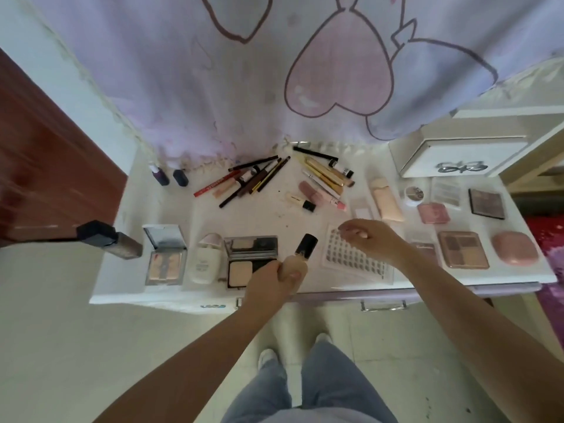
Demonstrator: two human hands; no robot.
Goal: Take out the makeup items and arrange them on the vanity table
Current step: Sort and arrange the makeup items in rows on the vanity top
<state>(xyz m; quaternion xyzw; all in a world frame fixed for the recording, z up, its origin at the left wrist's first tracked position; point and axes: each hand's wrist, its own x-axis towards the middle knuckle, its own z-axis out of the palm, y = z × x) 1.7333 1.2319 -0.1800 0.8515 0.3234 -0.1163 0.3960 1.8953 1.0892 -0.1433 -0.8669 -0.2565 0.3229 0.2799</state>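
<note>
My left hand (274,277) grips a beige foundation bottle with a black cap (300,254) above the front of the white vanity table (122,288). My right hand (370,238) hovers over a clear tray of small dark pieces (351,259), fingers loosely curled, holding nothing. Beside the bottle lies an open black powder compact (248,257). A white tube (204,261) and an open silver compact (164,254) lie further left. Pencils (247,181) and lipsticks (320,181) lie in heaps at the back.
A dark-capped bottle (113,239) overhangs the table's left edge. Eyeshadow palettes (462,248), a pink case (514,247) and a beige bottle (386,199) lie on the right. A white box (457,157) stands at the back right. Two small dark bottles (169,177) stand at the back left.
</note>
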